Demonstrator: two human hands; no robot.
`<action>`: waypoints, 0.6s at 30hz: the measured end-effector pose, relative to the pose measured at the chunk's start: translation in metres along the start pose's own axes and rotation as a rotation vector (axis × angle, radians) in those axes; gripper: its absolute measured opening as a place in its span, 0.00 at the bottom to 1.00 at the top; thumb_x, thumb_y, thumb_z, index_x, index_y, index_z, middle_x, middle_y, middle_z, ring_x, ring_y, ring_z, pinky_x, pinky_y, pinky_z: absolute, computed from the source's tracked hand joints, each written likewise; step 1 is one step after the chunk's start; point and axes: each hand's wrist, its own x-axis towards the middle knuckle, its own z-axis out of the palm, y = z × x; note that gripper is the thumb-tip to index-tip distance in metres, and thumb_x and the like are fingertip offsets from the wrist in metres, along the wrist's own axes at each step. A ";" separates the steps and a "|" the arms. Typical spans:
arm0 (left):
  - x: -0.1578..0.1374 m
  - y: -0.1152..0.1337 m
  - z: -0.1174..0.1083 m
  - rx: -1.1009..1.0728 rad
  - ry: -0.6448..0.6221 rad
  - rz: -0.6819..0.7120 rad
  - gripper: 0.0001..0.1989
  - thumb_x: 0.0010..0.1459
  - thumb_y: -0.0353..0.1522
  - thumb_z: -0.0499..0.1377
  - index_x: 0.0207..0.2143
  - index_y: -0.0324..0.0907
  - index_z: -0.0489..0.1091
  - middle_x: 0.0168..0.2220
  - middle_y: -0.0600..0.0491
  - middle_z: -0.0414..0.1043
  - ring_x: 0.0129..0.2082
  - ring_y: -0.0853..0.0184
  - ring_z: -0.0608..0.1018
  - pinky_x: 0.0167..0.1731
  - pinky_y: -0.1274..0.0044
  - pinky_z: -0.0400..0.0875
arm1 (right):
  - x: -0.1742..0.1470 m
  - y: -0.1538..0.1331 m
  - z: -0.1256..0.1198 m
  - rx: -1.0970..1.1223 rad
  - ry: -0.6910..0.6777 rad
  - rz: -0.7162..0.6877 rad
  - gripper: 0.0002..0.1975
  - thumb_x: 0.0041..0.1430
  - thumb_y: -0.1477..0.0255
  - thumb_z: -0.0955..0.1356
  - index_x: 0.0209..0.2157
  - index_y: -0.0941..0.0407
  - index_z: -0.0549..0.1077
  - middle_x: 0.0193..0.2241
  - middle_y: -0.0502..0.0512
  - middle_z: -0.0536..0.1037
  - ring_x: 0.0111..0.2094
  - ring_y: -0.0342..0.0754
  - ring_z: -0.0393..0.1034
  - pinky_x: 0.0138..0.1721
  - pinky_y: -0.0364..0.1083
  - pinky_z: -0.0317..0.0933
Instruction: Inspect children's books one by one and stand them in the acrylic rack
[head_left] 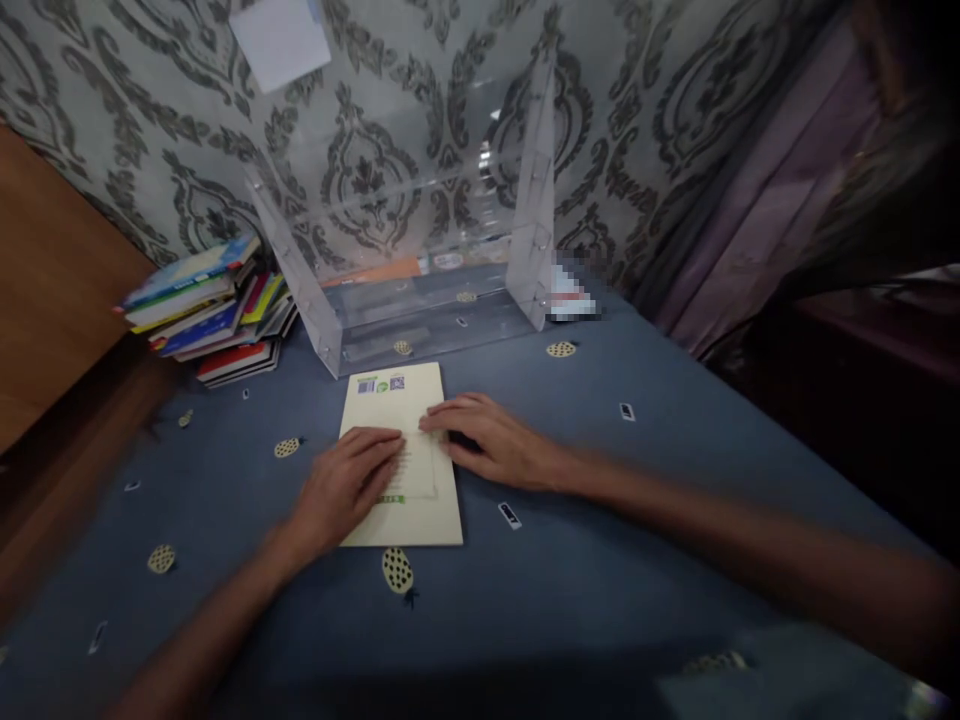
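Observation:
A cream-coloured book [409, 415] lies flat on the blue tablecloth, with a barcode and a square code printed near its far edge. My left hand [349, 480] rests on the book's left half, its fingers stretched toward the middle and laid flat. From the right, my right hand [495, 440] reaches over the book's edge, fingers extended and touching the cover, thumb apart. Between the hands a faint rectangular outline shows on the cover; whether it is printed or a clear sheet I cannot tell. Part of the cover's text is hidden under my left hand.
Behind the book stands a clear acrylic rack [532, 200] against the patterned wall. A stack of several books [217, 310] sits at the left. A blurred white packet [571, 295] lies beside the rack's right side. Purple curtains [780, 180] hang at the right.

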 end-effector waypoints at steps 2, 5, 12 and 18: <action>0.006 -0.020 0.003 0.041 0.012 -0.032 0.13 0.69 0.31 0.53 0.52 0.40 0.72 0.51 0.45 0.76 0.51 0.61 0.77 0.50 0.63 0.77 | 0.017 0.016 -0.001 -0.040 0.003 0.051 0.18 0.65 0.74 0.64 0.55 0.56 0.72 0.54 0.62 0.77 0.59 0.55 0.68 0.61 0.62 0.58; 0.015 -0.048 0.009 0.102 0.031 -0.099 0.15 0.70 0.32 0.51 0.54 0.39 0.72 0.54 0.44 0.74 0.55 0.59 0.76 0.54 0.61 0.74 | 0.037 0.036 0.001 -0.080 0.032 0.121 0.20 0.64 0.73 0.64 0.57 0.55 0.72 0.56 0.62 0.76 0.59 0.56 0.67 0.61 0.63 0.59; 0.024 -0.070 0.022 0.148 0.146 -0.166 0.16 0.68 0.31 0.51 0.52 0.38 0.73 0.53 0.43 0.75 0.53 0.59 0.77 0.54 0.60 0.74 | 0.042 0.048 0.010 -0.101 0.119 0.130 0.21 0.64 0.72 0.63 0.57 0.55 0.71 0.58 0.62 0.74 0.62 0.56 0.65 0.62 0.64 0.59; 0.024 -0.071 0.022 0.220 0.144 -0.108 0.17 0.67 0.30 0.51 0.53 0.39 0.73 0.53 0.43 0.75 0.53 0.58 0.77 0.54 0.58 0.74 | 0.042 0.052 0.001 0.141 0.149 0.195 0.22 0.64 0.73 0.62 0.59 0.54 0.69 0.57 0.61 0.75 0.57 0.55 0.71 0.58 0.61 0.64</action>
